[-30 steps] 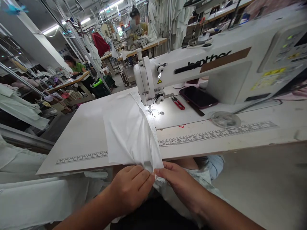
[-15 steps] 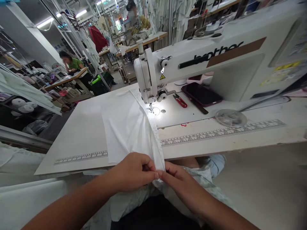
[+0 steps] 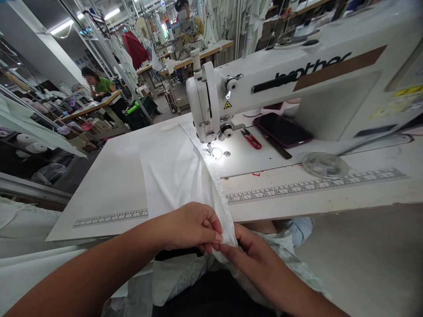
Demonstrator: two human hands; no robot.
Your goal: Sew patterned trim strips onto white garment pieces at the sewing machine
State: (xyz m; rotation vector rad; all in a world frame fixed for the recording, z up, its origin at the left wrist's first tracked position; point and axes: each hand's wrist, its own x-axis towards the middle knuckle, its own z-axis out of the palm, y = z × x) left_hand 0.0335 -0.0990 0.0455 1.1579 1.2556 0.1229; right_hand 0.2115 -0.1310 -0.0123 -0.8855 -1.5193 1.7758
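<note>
A white fabric piece (image 3: 172, 176) lies across the sewing table (image 3: 112, 176) and runs under the needle of the white sewing machine (image 3: 271, 92). Its near edge hangs over the table front. My left hand (image 3: 188, 226) pinches that edge from the left, fingers closed on the cloth. My right hand (image 3: 251, 255) grips the same edge from below on the right, fingertips meeting the left hand's. More pale cloth rests in my lap below the hands.
Red thread snips (image 3: 251, 138), a dark phone (image 3: 282, 130) and a clear round lid (image 3: 324, 165) lie on the table right of the needle. Measuring tapes are stuck along the table front. A person in green (image 3: 99, 86) works at a far bench.
Both hands have risen slightly toward the table edge while holding the cloth, and the fold between the fingertips has tightened. The view has shifted a little to the left.
</note>
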